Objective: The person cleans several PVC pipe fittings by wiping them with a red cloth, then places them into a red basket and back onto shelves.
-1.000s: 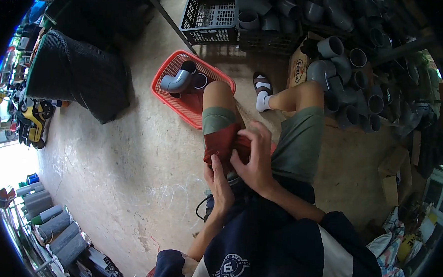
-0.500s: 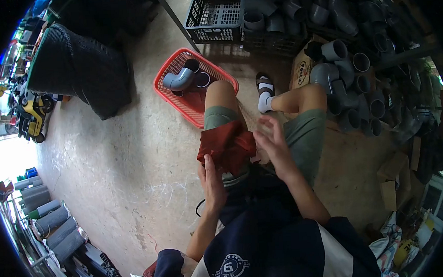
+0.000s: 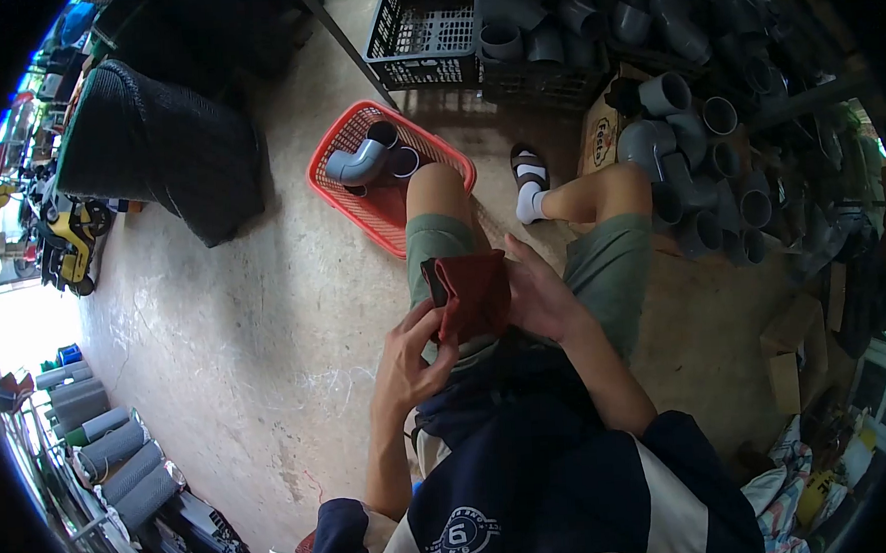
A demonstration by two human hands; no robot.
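A dark red cloth (image 3: 476,293), folded into a compact piece with a dark strip along its left side, is held over my lap between both hands. My left hand (image 3: 415,360) has its fingers closed on the cloth's lower left edge. Against the right side of the cloth is my right hand (image 3: 542,293), gripping it with some fingers hidden behind. Just beyond my knee, a red plastic basket (image 3: 329,162) stands on the floor. Inside it lie a grey pipe elbow (image 3: 357,163) and other pipe fittings, partly hidden by my knee.
Black crates (image 3: 422,72) stand ahead, one with grey fittings. More grey pipe fittings (image 3: 647,146) are piled at right near a cardboard box (image 3: 604,138). A dark mesh roll (image 3: 161,151) stands at left, with smaller rolls (image 3: 111,444) lower left.
The cloth has gone from spread out to folded smaller and has shifted slightly right. My left hand has moved up to its left edge; my right hand has closed in on its right side.
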